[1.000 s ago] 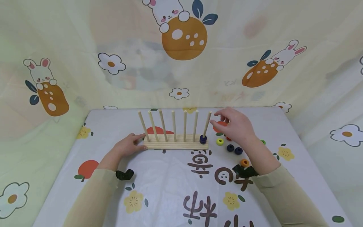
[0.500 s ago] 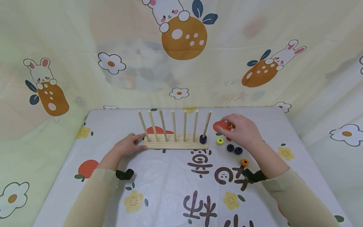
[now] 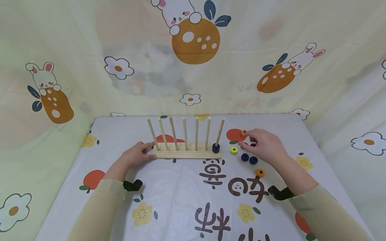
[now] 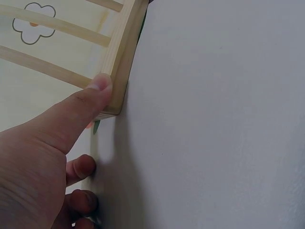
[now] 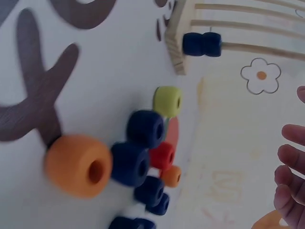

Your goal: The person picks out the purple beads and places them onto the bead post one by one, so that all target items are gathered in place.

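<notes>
A pale wooden rack (image 3: 187,154) with a row of upright pegs stands on the table; two dark blue beads (image 5: 202,44) sit at the bottom of its rightmost peg. My left hand (image 3: 134,154) holds the rack's left end, and in the left wrist view its thumb (image 4: 97,93) lies on the base near the corner. My right hand (image 3: 265,145) hovers over loose beads, thumb and fingers apart with nothing between them. Nearest its fingertips are a small orange bead (image 3: 243,133) and a red bead (image 5: 162,155), the latter partly covered by the hand in the head view.
A yellow-green bead (image 3: 233,150), several dark blue beads (image 3: 253,160) and another orange bead (image 3: 260,172) lie right of the rack. The printed white tablecloth (image 3: 169,194) covers the table, and a patterned curtain (image 3: 150,87) hangs behind it.
My right hand has moved away from the rightmost peg, right and down toward the loose beads, uncovering the small orange one. My left hand and the rack have stayed in place.
</notes>
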`<control>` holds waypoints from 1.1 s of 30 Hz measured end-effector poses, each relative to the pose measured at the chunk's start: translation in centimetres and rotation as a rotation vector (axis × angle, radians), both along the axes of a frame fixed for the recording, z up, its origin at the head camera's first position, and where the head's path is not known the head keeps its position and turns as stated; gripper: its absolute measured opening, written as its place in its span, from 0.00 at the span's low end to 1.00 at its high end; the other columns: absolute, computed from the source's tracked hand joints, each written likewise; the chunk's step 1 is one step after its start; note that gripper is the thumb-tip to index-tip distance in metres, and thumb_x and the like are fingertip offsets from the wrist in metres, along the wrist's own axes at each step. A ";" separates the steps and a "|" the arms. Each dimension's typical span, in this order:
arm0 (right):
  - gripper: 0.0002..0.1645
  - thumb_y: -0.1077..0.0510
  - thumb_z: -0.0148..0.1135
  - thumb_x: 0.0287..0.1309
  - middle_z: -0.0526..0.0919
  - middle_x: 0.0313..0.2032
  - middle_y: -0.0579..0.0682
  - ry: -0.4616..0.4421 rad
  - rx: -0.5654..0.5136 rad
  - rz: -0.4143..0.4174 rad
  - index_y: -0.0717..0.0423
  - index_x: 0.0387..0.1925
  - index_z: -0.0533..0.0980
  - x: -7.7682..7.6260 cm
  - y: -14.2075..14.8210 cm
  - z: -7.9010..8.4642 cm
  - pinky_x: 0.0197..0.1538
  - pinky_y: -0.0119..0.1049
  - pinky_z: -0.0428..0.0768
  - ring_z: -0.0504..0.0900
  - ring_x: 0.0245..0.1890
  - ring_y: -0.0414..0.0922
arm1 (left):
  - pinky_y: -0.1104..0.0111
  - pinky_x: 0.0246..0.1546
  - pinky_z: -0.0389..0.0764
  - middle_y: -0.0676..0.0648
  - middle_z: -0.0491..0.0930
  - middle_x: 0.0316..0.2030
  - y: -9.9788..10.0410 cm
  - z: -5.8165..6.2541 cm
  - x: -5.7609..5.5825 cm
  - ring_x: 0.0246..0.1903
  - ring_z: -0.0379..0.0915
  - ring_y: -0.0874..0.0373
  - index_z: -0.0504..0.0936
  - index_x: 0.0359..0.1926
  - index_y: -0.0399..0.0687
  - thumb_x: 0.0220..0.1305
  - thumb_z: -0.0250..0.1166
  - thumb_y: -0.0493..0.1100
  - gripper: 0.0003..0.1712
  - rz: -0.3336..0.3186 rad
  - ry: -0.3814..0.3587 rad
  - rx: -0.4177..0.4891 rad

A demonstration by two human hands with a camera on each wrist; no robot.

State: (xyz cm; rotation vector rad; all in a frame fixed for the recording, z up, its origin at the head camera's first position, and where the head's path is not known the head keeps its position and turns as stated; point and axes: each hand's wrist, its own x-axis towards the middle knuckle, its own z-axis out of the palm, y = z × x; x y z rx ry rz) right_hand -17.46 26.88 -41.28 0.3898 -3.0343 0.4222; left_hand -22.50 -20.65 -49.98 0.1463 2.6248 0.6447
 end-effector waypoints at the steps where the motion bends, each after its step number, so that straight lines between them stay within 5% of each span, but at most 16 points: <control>1: 0.24 0.41 0.67 0.59 0.78 0.31 0.50 -0.006 0.008 -0.002 0.55 0.47 0.83 0.1 0.2 -0.1 0.34 0.41 0.71 0.72 0.31 0.47 | 0.56 0.42 0.68 0.44 0.68 0.43 0.0 0.0 0.0 0.44 0.66 0.49 0.64 0.74 0.65 0.58 0.70 0.63 0.45 0.001 -0.001 0.001; 11: 0.25 0.43 0.68 0.58 0.82 0.34 0.51 -0.107 0.053 -0.018 0.56 0.49 0.82 0.8 2.2 -1.5 0.36 0.43 0.77 0.75 0.34 0.47 | 0.57 0.41 0.68 0.44 0.68 0.42 -0.1 -0.3 -0.1 0.43 0.66 0.49 0.64 0.74 0.65 0.58 0.70 0.63 0.45 -0.006 -0.001 0.002; 33: 0.23 0.44 0.69 0.58 0.75 0.29 0.46 -0.241 0.037 -0.033 0.55 0.48 0.83 2.0 5.6 -5.0 0.30 0.37 0.71 0.71 0.30 0.45 | 0.56 0.42 0.69 0.44 0.68 0.43 0.1 0.1 0.1 0.44 0.66 0.49 0.63 0.74 0.65 0.58 0.70 0.62 0.45 0.004 -0.001 0.002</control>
